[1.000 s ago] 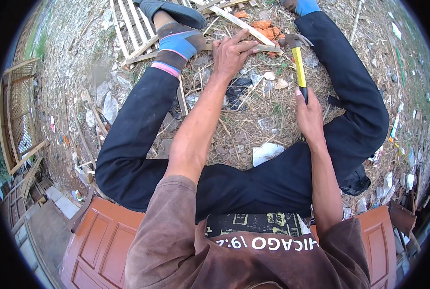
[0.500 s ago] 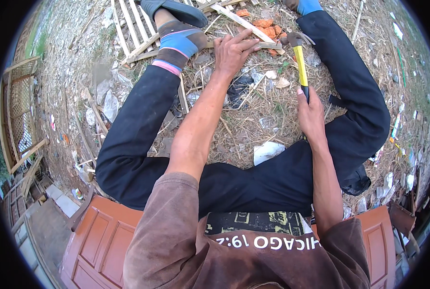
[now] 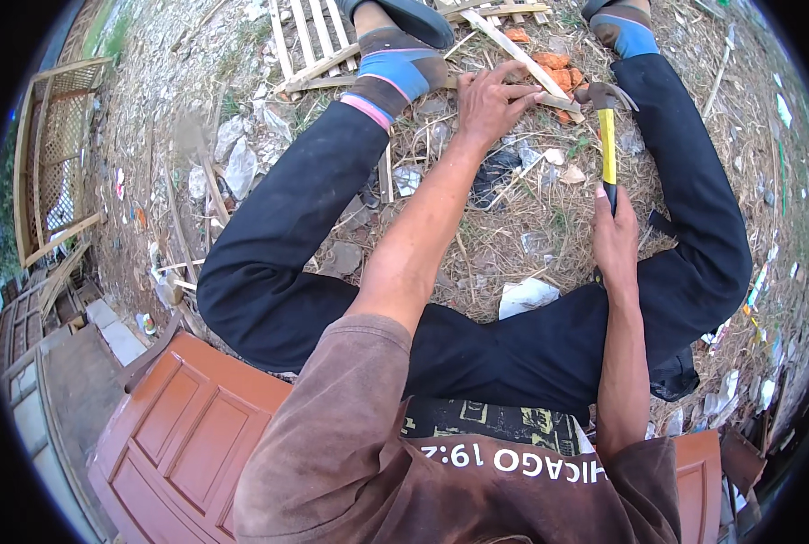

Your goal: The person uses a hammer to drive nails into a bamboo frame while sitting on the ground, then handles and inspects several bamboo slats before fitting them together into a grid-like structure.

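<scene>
My right hand (image 3: 615, 243) is wrapped round the black grip of a claw hammer (image 3: 609, 150) with a yellow and black handle. The hammer's head is beside the right end of a thin wooden slat (image 3: 560, 102). On that slat lies my left hand (image 3: 491, 107), thumb and fingers closed over it near its end; whether a nail is between the fingertips is too small to tell. A second, paler slat (image 3: 518, 47) slants down to meet the first at this end. Both belong to a slatted wooden frame (image 3: 316, 41) by my left foot.
Broken orange brick pieces (image 3: 559, 72) lie behind the slats. My legs are spread on either side, with a dark sandal (image 3: 414, 23) on the left foot. Dry grass, stones and a white scrap (image 3: 526, 296) cover the ground. A reddish-brown panelled door (image 3: 182, 431) is beneath me.
The whole view has shifted, so the scene sits further right and slightly lower. Both hands keep their holds, and the hammer's head stays close to the slat's end.
</scene>
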Demonstrator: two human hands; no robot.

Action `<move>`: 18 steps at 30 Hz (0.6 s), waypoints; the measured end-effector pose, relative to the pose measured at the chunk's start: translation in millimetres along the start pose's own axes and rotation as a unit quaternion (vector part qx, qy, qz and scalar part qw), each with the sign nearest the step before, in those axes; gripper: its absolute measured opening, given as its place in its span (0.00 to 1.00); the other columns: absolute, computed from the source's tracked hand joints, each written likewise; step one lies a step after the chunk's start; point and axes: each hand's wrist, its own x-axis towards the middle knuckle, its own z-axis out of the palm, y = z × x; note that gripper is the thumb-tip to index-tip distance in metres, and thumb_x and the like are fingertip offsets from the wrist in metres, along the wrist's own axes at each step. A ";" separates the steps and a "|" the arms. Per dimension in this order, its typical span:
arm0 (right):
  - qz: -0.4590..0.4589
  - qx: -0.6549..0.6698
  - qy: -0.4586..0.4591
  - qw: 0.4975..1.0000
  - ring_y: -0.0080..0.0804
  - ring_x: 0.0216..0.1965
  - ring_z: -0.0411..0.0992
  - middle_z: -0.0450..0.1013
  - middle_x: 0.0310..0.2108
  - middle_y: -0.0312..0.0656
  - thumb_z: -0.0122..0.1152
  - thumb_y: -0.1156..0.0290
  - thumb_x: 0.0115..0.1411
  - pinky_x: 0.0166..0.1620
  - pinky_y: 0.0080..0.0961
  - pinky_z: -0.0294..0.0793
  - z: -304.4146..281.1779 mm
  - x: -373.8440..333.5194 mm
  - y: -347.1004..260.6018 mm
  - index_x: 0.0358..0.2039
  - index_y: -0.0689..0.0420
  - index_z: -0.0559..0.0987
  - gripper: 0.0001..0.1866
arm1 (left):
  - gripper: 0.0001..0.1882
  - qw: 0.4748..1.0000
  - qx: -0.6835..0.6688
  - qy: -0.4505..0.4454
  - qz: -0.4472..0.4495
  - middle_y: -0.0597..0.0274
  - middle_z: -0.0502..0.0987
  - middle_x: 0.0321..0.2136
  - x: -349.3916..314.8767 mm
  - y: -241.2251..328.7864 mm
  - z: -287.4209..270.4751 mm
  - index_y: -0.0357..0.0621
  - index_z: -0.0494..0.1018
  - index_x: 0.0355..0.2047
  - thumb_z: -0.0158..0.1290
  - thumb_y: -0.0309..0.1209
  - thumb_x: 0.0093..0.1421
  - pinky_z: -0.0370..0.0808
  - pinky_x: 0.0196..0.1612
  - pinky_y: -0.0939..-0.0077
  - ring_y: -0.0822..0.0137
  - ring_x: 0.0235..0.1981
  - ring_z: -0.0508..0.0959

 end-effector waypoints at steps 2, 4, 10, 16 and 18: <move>-0.008 -0.005 0.001 1.000 0.40 0.26 0.71 0.70 0.24 0.47 0.49 0.58 0.71 0.35 0.40 0.68 0.7 0.1 3.4 0.44 0.62 0.72 0.17 | 0.12 1.000 -0.008 0.013 -0.004 0.78 0.79 0.51 0.2 0.2 1.8 0.72 0.86 0.37 0.63 0.52 0.55 0.58 0.51 0.65 0.70 0.48 0.77; -0.015 -0.015 -0.001 1.000 0.41 0.27 0.71 0.70 0.24 0.47 0.49 0.58 0.71 0.35 0.41 0.68 1.5 -0.6 3.6 0.43 0.62 0.72 0.17 | 0.15 0.999 -0.004 0.035 -0.001 0.75 0.78 0.49 -0.6 -1.3 1.5 0.70 0.86 0.40 0.63 0.53 0.54 0.58 0.51 0.64 0.70 0.48 0.77; -0.014 -0.026 0.014 0.999 0.48 0.29 0.73 0.72 0.26 0.51 0.49 0.60 0.71 0.36 0.44 0.68 -1.8 -2.0 -1.7 0.43 0.62 0.72 0.15 | 0.20 0.999 -0.003 -0.013 -0.029 0.73 0.76 0.43 4.3 6.2 -2.1 0.69 0.83 0.47 0.62 0.55 0.55 0.58 0.52 0.63 0.71 0.47 0.76; -0.075 -0.066 0.046 0.994 0.63 0.29 0.74 0.73 0.24 0.58 0.51 0.64 0.71 0.32 0.51 0.67 -0.1 -4.4 -7.3 0.42 0.60 0.70 0.11 | 0.24 0.999 0.011 -0.039 -0.037 0.70 0.75 0.46 6.5 2.3 -3.6 0.71 0.79 0.53 0.60 0.56 0.57 0.58 0.51 0.60 0.68 0.48 0.75; -0.069 -0.078 0.044 0.994 0.63 0.28 0.74 0.73 0.24 0.58 0.51 0.64 0.71 0.31 0.51 0.67 -6.7 -1.2 -9.9 0.42 0.60 0.70 0.11 | 0.24 0.999 0.013 -0.041 -0.032 0.69 0.75 0.46 8.2 6.8 -1.3 0.71 0.79 0.54 0.60 0.56 0.57 0.58 0.51 0.60 0.68 0.47 0.75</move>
